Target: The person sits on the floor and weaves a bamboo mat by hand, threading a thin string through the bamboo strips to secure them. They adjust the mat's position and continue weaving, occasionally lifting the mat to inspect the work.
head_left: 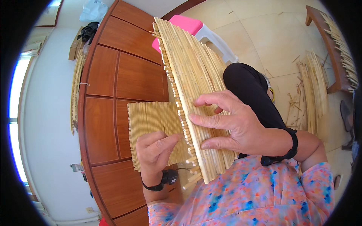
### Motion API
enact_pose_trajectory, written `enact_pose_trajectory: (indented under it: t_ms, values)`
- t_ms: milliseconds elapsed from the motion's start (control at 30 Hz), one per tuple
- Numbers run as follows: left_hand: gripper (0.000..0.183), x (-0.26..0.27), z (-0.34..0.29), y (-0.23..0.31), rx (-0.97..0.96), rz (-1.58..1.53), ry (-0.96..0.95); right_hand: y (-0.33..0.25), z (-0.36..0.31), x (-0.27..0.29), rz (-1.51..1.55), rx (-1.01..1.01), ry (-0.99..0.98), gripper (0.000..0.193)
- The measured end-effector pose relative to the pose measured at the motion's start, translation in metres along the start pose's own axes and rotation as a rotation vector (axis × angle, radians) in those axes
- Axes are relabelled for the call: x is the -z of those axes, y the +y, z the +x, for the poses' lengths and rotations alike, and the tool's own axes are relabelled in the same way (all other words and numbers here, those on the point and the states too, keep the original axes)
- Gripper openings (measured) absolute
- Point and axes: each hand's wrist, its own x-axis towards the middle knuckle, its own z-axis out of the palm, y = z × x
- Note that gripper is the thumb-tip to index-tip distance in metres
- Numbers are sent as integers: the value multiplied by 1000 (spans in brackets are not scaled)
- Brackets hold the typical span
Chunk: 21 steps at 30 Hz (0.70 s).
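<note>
1. A long sheet of pale stalks (190, 62), laid side by side, is seen slanting across the middle of the view; its lower end is placed against the patterned shirt (245, 192), its upper end in front of a pink-and-white stool (186, 23).
2. Many short cut stalk ends (174, 88) are exposed along the sheet's left edge, unevenly projecting near the bottom.
3. Right hand (235, 122): laid over the sheet from the right, fingers spread apart, thumb and forefinger set near the left edge.
4. Left hand (156, 148): held just beside that edge, fingers curled, tips of thumb and forefinger brought together; whether a thin strand is pinched there cannot be told.
5. Black bands are worn on both wrists.
6. A second stalk mat (149, 124) is seen beyond the left hand, in front of reddish-brown wooden panelling (139, 77).
7. A black-clad leg (247, 81) is bent just right of the sheet.
8. Loose stalks (315, 90) are scattered and heaped on the tiled floor (241, 41); more stalks are carried by a brown wooden surface (320, 41) at far right.
</note>
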Motion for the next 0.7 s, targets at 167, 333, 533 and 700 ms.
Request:
enact_pose_trajectory:
  t_ms: [167,333,533,700]
  values:
    - [23,4,2,6,8,49,-31,2,-1,-2,38,-7,9,58]
    - [14,5,3,13,46,88,-32,3,-1,-5,94,-21,7,52]
    - [14,1,3,12,22,34,-44,2,-4,-11,145,-25,16,51]
    - [15,0,8,13,27,8,-83,3,-5,-11,147,-36,12,51]
